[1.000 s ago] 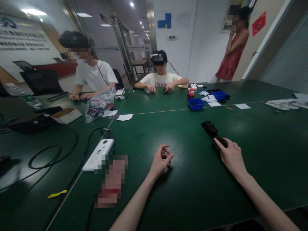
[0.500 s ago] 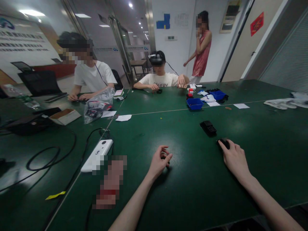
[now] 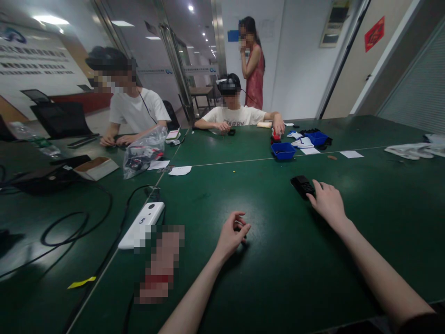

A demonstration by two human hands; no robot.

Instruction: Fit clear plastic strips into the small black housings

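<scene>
On green table (image 3: 243, 195), right hand (image 3: 327, 202) against black part (image 3: 301, 184).

Own hands: two, left hand (image 3: 232, 234) and right hand (image 3: 327, 202)
Black part (image 3: 301, 184): one
Seated people (image 3: 134, 109) (image 3: 231, 113): two
Standing person (image 3: 253, 69): one
Blue trays (image 3: 281, 150) (image 3: 316, 138): two
Power strip (image 3: 141, 224): one
Plastic bag (image 3: 144, 150): one
Cardboard box (image 3: 95, 167): one
Bottle (image 3: 31, 138): one
Paper slips (image 3: 180, 170): at least four
Worktop (image 3: 271, 278): one
</scene>
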